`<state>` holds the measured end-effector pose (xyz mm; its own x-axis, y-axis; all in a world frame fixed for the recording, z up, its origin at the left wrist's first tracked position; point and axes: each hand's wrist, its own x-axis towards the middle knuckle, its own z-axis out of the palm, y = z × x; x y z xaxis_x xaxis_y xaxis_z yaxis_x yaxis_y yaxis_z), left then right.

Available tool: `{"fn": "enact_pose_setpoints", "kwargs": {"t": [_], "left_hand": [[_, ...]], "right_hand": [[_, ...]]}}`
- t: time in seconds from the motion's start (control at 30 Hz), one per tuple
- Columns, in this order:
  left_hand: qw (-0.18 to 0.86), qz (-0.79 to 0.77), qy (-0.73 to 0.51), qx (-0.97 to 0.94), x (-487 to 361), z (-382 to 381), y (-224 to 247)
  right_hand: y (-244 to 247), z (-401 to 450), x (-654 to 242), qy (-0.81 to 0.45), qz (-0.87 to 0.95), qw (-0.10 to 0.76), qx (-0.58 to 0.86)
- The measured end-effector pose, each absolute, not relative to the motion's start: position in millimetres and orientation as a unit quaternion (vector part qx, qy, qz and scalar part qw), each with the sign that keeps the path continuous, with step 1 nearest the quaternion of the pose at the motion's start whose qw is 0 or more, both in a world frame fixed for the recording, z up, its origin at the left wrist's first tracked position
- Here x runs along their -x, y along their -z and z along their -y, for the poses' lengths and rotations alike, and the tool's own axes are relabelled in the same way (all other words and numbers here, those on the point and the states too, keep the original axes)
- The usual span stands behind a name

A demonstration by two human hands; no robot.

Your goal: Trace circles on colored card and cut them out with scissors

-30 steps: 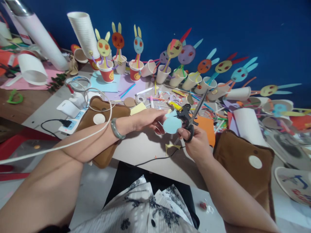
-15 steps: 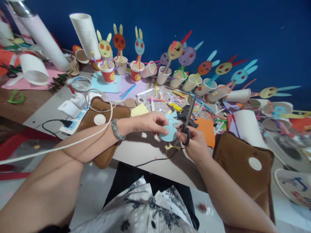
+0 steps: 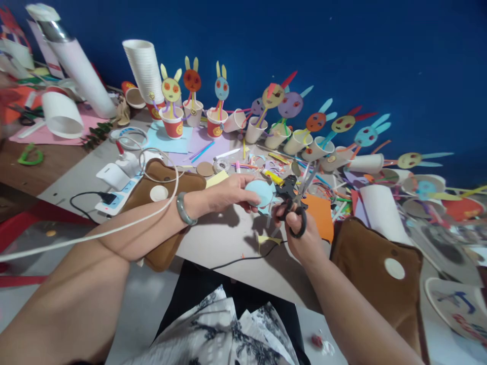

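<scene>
Between the thumb and fingers of my left hand [image 3: 233,194] is a light-blue paper circle [image 3: 260,192], held up above the table. More light-blue paper shows just under and to the right of it. My right hand [image 3: 300,225] grips black-handled scissors [image 3: 304,182], their blades pointing up and away from me and slightly apart. The scissors are to the right of the circle and do not touch it. A yellow paper scrap [image 3: 269,244] lies on the table below my hands. Behind the scissors lies a black glue gun [image 3: 288,185], partly hidden.
Rabbit-faced paper figures in cups [image 3: 173,121] line the blue wall. Brown cushioned pads [image 3: 375,284] lie on both sides. A white cable [image 3: 125,228] crosses above my left forearm from the power strip [image 3: 120,195]. Orange paper [image 3: 320,217] and pens lie behind my hands.
The scissors have swung away from upright, and their blades are now spread. The blue circle has turned and risen in my left hand. The whole view has shifted slightly.
</scene>
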<state>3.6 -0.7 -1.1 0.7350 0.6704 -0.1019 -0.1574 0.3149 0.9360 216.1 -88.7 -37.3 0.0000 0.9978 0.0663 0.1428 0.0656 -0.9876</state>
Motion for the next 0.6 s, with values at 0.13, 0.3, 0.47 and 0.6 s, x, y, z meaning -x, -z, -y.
{"fn": "enact_pose_setpoints", "kwargs": {"t": [0.13, 0.3, 0.47, 0.6], "left_hand": [[0.782, -0.241, -0.308, -0.485, -3, 1, -2], [0.783, -0.236, -0.331, -0.472, -3, 1, -4], [0.788, -0.235, -0.321, -0.471, -3, 1, -3], [0.789, -0.249, -0.316, -0.464, -3, 0, -2]], "right_hand": [[33, 92, -215, -0.474, 0.599, 0.428, 0.483], [25, 94, -212, -0.5, 0.628, 0.358, 0.477], [26, 94, -213, -0.502, 0.637, 0.344, 0.474], [27, 94, -214, -0.503, 0.634, 0.338, 0.481]]}}
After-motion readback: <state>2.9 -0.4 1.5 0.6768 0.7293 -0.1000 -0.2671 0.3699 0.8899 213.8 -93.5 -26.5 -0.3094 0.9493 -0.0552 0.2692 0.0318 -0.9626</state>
